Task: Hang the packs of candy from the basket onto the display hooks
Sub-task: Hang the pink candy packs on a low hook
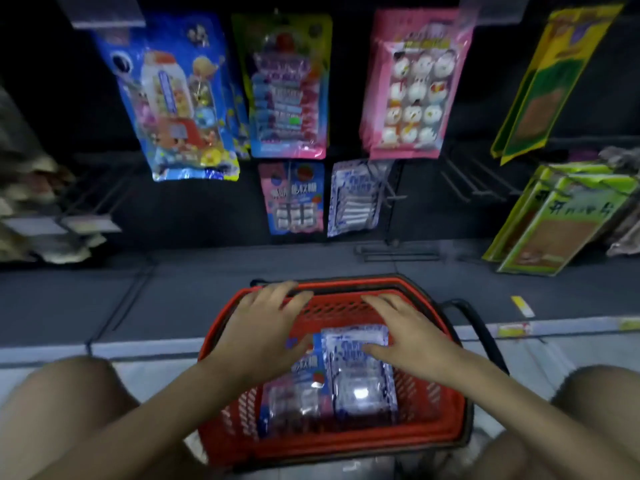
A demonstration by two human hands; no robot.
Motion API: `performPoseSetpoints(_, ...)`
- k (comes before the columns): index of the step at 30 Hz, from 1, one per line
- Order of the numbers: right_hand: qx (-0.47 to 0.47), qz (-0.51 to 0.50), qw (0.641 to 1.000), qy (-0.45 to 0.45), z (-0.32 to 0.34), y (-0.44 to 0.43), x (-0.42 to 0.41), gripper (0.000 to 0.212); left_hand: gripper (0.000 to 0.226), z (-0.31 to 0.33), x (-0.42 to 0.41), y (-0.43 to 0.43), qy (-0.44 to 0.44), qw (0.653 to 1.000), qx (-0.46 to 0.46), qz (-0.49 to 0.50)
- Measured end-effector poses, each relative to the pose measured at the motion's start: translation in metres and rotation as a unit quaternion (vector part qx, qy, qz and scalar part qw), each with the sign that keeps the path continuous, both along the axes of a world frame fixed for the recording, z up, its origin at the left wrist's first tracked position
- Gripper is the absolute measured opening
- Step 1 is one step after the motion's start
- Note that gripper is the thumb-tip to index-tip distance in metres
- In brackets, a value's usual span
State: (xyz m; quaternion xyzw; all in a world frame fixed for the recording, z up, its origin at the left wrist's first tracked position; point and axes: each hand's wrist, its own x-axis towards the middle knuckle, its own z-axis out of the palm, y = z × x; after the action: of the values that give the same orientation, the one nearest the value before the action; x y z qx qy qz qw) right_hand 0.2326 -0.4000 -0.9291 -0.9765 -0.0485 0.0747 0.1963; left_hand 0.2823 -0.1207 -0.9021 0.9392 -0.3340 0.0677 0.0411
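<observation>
Dark display wall is taking up the whole background, with big candy packs hanging off it: a blue one, a pink one, and a smaller pink-and-blue hanging pack sitting right beside a white-and-blue hanging pack lower down. Some bare hooks are sticking out to the right of those.

Down on the floor, a red basket is sitting between the person's knees. Two candy packs are lying flat in it side by side: the pink-and-blue pack along the left side and the white-and-blue pack touching it on the right.

Both hands are hovering over the basket's far edge, not gripping anything. The left hand is spreading its fingers over the far-left corner, and the right hand is lying flat with straight fingers over the top of the white-and-blue pack. Can't tell if either is actually touching a pack.
</observation>
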Motion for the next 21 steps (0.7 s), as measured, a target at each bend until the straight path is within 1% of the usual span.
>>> performPoseSetpoints(3,-0.055,-0.008,0.993,0.101,-0.052,0.006,-0.002,0.091,0.061,-0.044,-0.003,0.018,0.017,0.998,0.057,-0.004)
performPoseSetpoints(5,-0.096,-0.009,0.982,0.163,-0.083,0.009,-0.002,0.090,0.064,-0.071,0.001,0.029,0.031,0.994,0.109,-0.004)
performPoseSetpoints(7,-0.117,-0.009,0.972,0.206,-0.109,0.013,-0.003,0.087,0.065,-0.094,0.007,0.038,0.049,0.987,0.154,0.000)
performPoseSetpoints(9,-0.125,-0.005,0.965,0.232,-0.131,0.022,-0.002,0.081,0.064,-0.111,0.013,0.046,0.050,0.978,0.200,0.005)
performPoseSetpoints(12,-0.120,0.021,0.960,0.253,-0.152,0.040,0.005,0.073,0.066,-0.129,0.024,0.061,0.037,0.969,0.243,0.029)
performPoseSetpoints(14,-0.109,0.050,0.960,0.254,-0.162,0.055,0.014,0.069,0.060,-0.132,0.032,0.073,0.034,0.963,0.261,0.054)
performPoseSetpoints(17,-0.123,0.094,0.959,0.235,-0.173,0.078,0.030,0.064,0.054,-0.139,0.041,0.083,0.034,0.959,0.272,0.074)
performPoseSetpoints(21,-0.176,0.139,0.957,0.187,-0.190,0.100,0.055,0.053,0.048,-0.141,0.040,0.083,0.033,0.963,0.256,0.074)
